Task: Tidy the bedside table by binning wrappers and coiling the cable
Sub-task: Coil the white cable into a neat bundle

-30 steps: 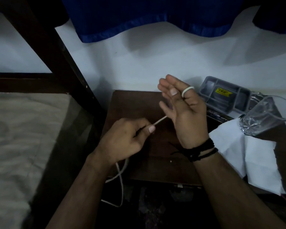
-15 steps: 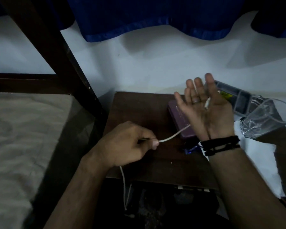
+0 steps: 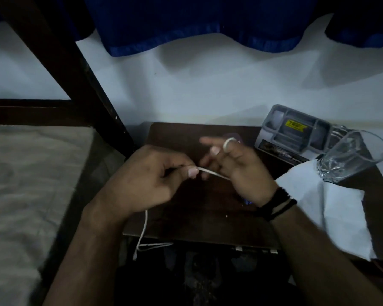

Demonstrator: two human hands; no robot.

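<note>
A thin white cable [image 3: 212, 172] stretches between my two hands above the dark wooden bedside table [image 3: 199, 219]. My left hand [image 3: 150, 180] pinches it between thumb and forefinger. My right hand [image 3: 237, 166] has the cable looped round a finger and running across its palm, the hand turned side-on with fingers half curled. The cable's loose end [image 3: 142, 237] hangs off the table's front edge below my left wrist. No wrappers are visible that I can tell.
A grey compartment box [image 3: 296, 133] stands at the table's back right. A clear glass [image 3: 349, 157] sits on a white tissue [image 3: 332, 206] at the right. A purple object [image 3: 238, 138] peeks out behind my right hand. A bed [image 3: 31, 184] lies to the left.
My right hand turned from palm-up with fingers spread to side-on and curled, winding the cable another loop round a finger. My left hand rose toward it, and the hanging end shortened.
</note>
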